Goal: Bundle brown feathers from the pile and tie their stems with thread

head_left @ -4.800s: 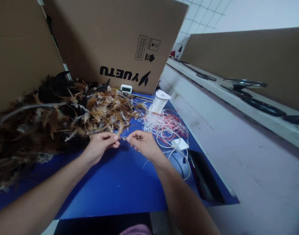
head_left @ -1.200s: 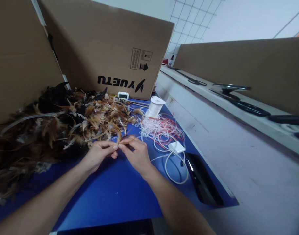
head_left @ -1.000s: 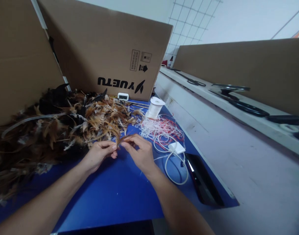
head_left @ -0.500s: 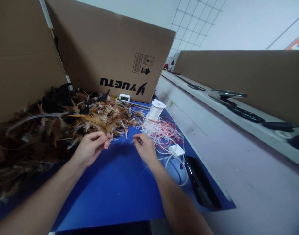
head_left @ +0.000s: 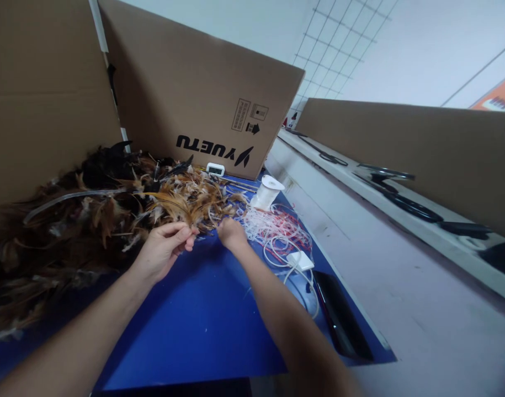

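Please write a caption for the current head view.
Left hand pinching golden feathers, right hand near the feather pile, a white spool and tangled strings on a blue table.

The cardboard box (head_left: 186, 77) bears upside-down "YUETU" (head_left: 206, 147) and a black arrow sign (head_left: 253, 128)

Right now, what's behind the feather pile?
A cardboard panel printed YUETU and a plain cardboard panel rise behind the feather pile. A small white display device shows at its back right. The feathers cover anything lower down, so I can't tell.
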`<action>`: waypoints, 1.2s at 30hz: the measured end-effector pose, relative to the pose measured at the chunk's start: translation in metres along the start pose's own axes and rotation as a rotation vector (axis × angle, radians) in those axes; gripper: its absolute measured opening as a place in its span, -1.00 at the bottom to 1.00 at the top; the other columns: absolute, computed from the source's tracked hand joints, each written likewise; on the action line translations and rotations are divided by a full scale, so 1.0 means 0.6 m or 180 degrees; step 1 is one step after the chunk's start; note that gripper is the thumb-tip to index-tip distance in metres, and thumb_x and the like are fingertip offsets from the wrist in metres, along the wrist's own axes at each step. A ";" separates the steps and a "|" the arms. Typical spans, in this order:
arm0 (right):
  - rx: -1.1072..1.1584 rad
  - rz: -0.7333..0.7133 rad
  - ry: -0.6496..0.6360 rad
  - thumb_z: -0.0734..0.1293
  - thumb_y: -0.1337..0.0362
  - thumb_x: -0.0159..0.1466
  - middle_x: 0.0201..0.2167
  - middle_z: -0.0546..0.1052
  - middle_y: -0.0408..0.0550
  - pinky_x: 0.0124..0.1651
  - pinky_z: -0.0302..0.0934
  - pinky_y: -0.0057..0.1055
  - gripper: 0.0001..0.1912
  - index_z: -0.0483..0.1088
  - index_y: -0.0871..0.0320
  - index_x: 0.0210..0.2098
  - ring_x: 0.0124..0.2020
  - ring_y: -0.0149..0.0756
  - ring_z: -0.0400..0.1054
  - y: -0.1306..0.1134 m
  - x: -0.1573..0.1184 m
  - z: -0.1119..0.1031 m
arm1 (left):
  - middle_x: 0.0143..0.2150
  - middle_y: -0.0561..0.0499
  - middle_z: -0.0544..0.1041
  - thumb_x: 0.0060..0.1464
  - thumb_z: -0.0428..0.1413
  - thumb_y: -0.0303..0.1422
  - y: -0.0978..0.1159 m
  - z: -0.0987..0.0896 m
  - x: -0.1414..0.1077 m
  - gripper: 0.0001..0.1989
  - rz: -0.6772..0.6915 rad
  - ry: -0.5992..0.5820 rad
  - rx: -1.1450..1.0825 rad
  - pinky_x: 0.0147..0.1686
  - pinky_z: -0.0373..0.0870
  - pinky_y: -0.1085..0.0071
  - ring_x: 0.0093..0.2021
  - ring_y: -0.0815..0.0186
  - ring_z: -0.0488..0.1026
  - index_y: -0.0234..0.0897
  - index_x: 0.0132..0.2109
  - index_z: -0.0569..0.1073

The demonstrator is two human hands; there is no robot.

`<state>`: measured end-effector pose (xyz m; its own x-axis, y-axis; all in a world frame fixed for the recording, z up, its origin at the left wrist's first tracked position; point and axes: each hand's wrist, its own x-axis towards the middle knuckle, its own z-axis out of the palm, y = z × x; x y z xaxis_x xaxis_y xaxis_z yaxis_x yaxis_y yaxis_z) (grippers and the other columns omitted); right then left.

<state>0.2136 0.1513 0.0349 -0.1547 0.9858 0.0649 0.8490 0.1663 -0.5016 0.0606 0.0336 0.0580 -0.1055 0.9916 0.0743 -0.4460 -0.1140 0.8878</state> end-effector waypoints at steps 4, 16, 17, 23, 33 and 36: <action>0.0492 -0.0030 0.0018 0.28 0.32 0.17 -0.50 0.57 0.02 -0.33 0.26 -0.41 -0.83 0.39 0.16 -0.55 -0.40 -0.23 0.48 0.027 0.009 -0.020 | -0.59 0.05 0.44 -0.14 0.32 -0.29 0.002 0.001 -0.002 -0.79 -0.0006 0.0053 0.0012 -0.53 0.27 0.64 -0.55 0.51 0.33 -0.37 -0.47 0.54; 0.1801 -0.0649 -0.0308 0.36 0.35 0.05 -0.59 0.49 -0.19 -0.42 0.25 -0.50 -0.92 0.42 0.18 -0.42 -0.54 -0.40 0.40 0.045 -0.042 -0.037 | -0.60 0.06 0.42 -0.13 0.32 -0.32 0.001 -0.002 0.002 -0.82 -0.0014 0.0160 0.0091 -0.56 0.26 0.63 -0.56 0.51 0.31 -0.36 -0.46 0.55; 0.1792 -0.0770 -0.0453 0.39 0.36 0.03 -0.59 0.50 -0.20 -0.40 0.25 -0.50 -0.92 0.45 0.18 -0.43 -0.53 -0.40 0.40 0.042 -0.050 -0.038 | -0.59 0.05 0.43 -0.13 0.32 -0.32 0.001 -0.003 0.003 -0.82 -0.0011 0.0173 0.0086 -0.56 0.26 0.63 -0.56 0.51 0.31 -0.37 -0.46 0.55; 0.0560 -0.1293 -0.0658 0.31 0.33 0.18 -0.41 0.58 -0.17 -0.24 0.21 -0.51 -0.87 0.52 0.11 -0.34 -0.36 -0.40 0.42 0.031 -0.058 -0.049 | -0.57 0.05 0.45 -0.17 0.34 -0.34 0.001 -0.003 0.005 -0.83 0.0023 0.0207 -0.0006 -0.52 0.29 0.62 -0.54 0.51 0.33 -0.36 -0.44 0.56; -0.0434 -0.0693 -0.0472 0.31 0.33 0.15 -0.28 0.58 -0.02 -0.22 0.18 -0.45 -0.89 0.49 0.11 -0.34 -0.23 -0.26 0.44 0.003 0.015 -0.015 | -0.57 0.04 0.45 -0.16 0.33 -0.34 0.000 0.000 0.001 -0.83 -0.0004 0.0231 0.0079 -0.51 0.28 0.57 -0.56 0.50 0.32 -0.36 -0.48 0.53; -0.0620 -0.0553 -0.0586 0.30 0.35 0.16 -0.27 0.58 0.06 -0.24 0.18 -0.44 -0.87 0.49 0.15 -0.32 -0.22 -0.22 0.45 -0.002 0.023 -0.007 | -0.57 0.03 0.45 -0.19 0.34 -0.33 0.002 0.002 0.000 -0.81 0.0004 0.0263 0.0075 -0.53 0.28 0.57 -0.56 0.49 0.32 -0.37 -0.48 0.53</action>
<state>0.2129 0.1646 0.0402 -0.3795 0.9247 -0.0309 0.8799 0.3504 -0.3210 0.0613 0.0338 0.0598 -0.1795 0.9830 0.0385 -0.4249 -0.1128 0.8982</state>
